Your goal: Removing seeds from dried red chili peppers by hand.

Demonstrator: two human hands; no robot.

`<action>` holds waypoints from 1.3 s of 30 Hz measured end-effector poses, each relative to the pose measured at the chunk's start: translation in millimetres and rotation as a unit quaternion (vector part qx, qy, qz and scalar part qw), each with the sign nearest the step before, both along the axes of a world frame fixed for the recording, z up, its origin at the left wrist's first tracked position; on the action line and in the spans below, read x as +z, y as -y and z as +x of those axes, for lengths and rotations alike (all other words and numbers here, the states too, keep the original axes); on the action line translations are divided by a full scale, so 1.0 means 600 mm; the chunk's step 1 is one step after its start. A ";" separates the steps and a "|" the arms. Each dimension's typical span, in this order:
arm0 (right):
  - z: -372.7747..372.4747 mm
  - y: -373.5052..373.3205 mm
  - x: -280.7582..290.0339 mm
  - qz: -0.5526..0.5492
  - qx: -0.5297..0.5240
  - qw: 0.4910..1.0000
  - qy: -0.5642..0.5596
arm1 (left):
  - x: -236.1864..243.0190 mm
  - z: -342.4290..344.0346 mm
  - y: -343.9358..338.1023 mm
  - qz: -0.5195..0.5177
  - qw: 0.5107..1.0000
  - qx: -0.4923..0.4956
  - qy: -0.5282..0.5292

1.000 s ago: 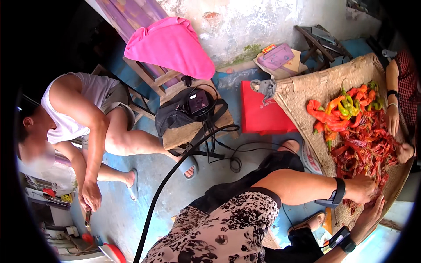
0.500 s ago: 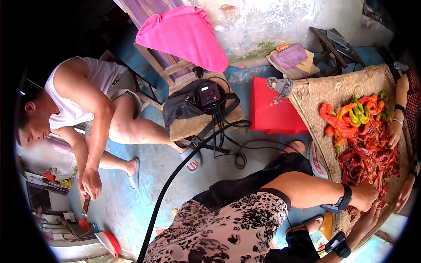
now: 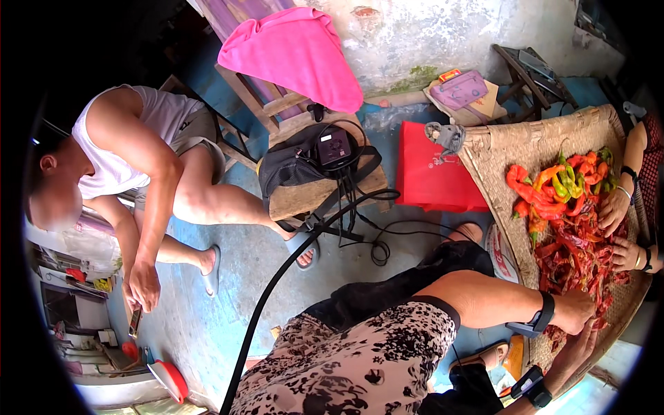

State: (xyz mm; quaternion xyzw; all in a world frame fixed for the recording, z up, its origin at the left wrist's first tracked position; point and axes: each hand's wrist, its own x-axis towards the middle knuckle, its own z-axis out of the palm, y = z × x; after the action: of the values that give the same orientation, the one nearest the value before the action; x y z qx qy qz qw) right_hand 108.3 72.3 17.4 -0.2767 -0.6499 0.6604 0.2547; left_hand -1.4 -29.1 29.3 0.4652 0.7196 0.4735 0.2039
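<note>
Head view: dried red peppers [image 3: 570, 256] lie heaped on a woven tray [image 3: 487, 149], right beside the person's curled left hand [image 3: 574, 311] — whether it pinches any, one cannot tell. The right hand [image 3: 575, 348] is close below it, fingers extended — its hold likewise unclear.

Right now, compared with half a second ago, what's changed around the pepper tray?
The far-right person's lower hand moved from the edge of the woven tray up to the dried red chilies; their upper hand shifted inward. No grasp or release is clear. The wearer's left hand and right hand stayed close together, and the fresh chilies stayed put.
</note>
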 end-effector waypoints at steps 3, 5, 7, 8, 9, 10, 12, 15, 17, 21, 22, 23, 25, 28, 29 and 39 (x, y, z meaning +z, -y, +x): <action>0.001 -0.004 -0.002 0.016 0.023 1.000 0.002 | -0.008 -0.001 -0.003 -0.001 1.000 0.003 -0.010; -0.001 0.001 -0.003 0.032 0.022 0.999 0.014 | -0.015 0.000 -0.003 0.047 0.997 0.031 -0.043; -0.004 0.011 0.001 0.035 0.018 0.999 0.018 | -0.016 0.001 -0.005 0.042 0.998 0.037 -0.042; -0.003 0.014 0.002 0.039 0.014 0.999 0.022 | -0.017 0.002 -0.005 0.039 0.997 0.043 -0.040; 0.004 0.005 -0.008 0.038 0.012 0.999 0.023 | -0.017 0.004 -0.004 0.038 0.998 0.041 -0.039; 0.014 -0.010 -0.020 0.142 0.016 0.989 0.041 | -0.017 0.006 -0.008 0.040 0.997 0.043 -0.048; 0.026 -0.031 -0.027 0.249 0.013 0.967 0.062 | -0.018 0.011 -0.018 0.048 0.997 0.036 -0.055; 0.045 -0.042 0.005 0.095 -0.043 0.994 0.023 | -0.006 0.021 -0.042 0.059 0.998 0.027 0.020; 0.042 -0.038 0.021 -0.021 -0.107 0.994 -0.022 | -0.021 0.004 -0.039 0.106 0.994 0.008 -0.008; 0.029 -0.063 0.016 -0.169 0.004 0.965 -0.200 | -0.002 -0.072 0.029 0.169 0.978 0.116 -0.032; 0.049 -0.098 0.001 -0.171 -0.015 0.948 -0.269 | 0.005 -0.085 0.027 0.165 0.981 0.098 -0.036; 0.054 -0.104 0.013 -0.216 -0.128 0.924 -0.289 | 0.007 -0.096 0.027 0.146 0.985 0.086 -0.011; 0.076 -0.114 0.013 -0.271 -0.203 0.892 -0.300 | 0.033 -0.097 0.032 0.117 0.990 0.078 0.018; 0.081 -0.104 -0.005 -0.233 -0.120 0.943 -0.206 | 0.030 -0.090 0.016 0.118 0.991 0.053 0.029; 0.052 -0.066 0.004 -0.141 -0.095 0.981 -0.093 | 0.028 -0.090 0.020 0.114 0.992 0.048 0.022; -0.013 0.005 -0.034 0.513 0.009 0.790 0.335 | 0.037 -0.066 0.031 0.070 0.994 0.005 0.090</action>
State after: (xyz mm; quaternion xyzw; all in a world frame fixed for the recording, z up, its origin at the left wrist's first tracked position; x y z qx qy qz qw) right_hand 100.4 69.5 -3.1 -0.3032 -0.9403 0.0977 0.1196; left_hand -41.3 -47.5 51.8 0.4300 0.6662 0.5633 0.2323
